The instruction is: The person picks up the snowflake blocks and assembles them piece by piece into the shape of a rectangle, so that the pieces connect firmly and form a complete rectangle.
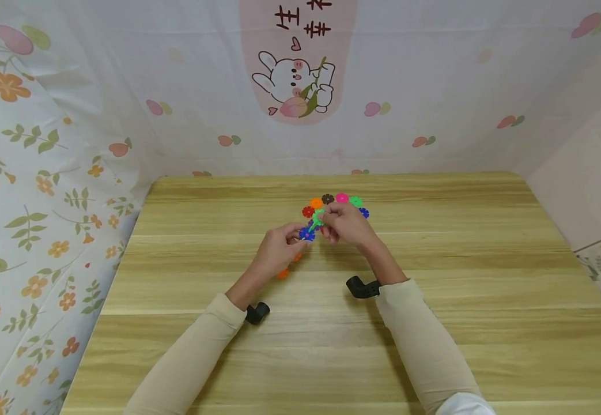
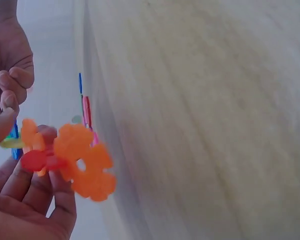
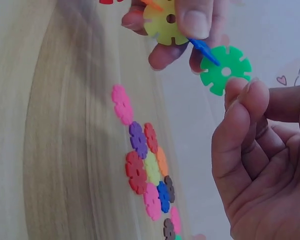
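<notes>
Both hands are pinching: right hand has the green disc, left hand grips the disc chain right beside it. Its long axis kinda slants from the green disc back toward the person's left, orange discs at the tail. Left wrist view catches a tail-end red disc the head view hides. Forearms angle in toward the green disc, loose discs beyond it.
</notes>
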Demonstrator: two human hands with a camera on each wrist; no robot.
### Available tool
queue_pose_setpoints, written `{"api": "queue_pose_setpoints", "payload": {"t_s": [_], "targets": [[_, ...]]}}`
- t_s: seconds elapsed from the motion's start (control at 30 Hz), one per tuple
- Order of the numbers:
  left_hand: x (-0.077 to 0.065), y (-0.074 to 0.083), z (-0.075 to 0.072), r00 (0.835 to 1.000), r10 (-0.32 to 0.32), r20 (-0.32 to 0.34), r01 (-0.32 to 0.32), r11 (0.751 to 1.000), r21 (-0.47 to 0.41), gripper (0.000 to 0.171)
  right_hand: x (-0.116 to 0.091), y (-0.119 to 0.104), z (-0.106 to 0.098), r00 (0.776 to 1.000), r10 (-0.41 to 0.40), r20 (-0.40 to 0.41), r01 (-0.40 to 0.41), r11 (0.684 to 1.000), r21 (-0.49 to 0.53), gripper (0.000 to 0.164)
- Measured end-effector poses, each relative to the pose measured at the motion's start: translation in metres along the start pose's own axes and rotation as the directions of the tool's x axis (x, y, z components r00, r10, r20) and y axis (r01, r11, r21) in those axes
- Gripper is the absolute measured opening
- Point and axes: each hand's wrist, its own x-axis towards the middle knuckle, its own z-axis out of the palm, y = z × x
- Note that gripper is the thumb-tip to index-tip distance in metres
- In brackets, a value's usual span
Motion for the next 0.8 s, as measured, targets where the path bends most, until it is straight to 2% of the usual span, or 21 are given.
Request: {"api": "queue_pose_setpoints", "payload": {"t_s": [0.13,0.43,0.6,0.8], "targets": [[0.000,-0.002,-0.001,0.999,-0.033,0.021,0.034,0.996,-0.084,0.030,0.000,0.001,-0.002,1.000,-0.004,0.011,0.004,1.000,0.004,0.035],[0.003,-0.005,-0.002,0.999,-0.039,0.029,0.045,0.971,-0.234,0.019,0.003,0.003,-0.002,1.000,-0.002,0.006,0.002,1.000,-0.001,0.029],[0.004,-0.007,-0.002,0.998,-0.060,0.006,0.059,0.965,-0.257,0.016,0.006,0.003,0.000,1.000,-0.011,0.009,0.011,1.000,-0.007,0.031],[0.006,-0.012,-0.004,0.990,-0.128,-0.057,0.106,0.949,-0.298,0.016,0.007,0.003,-0.003,1.000,0.017,0.013,-0.018,0.999,0.043,0.036]]}}
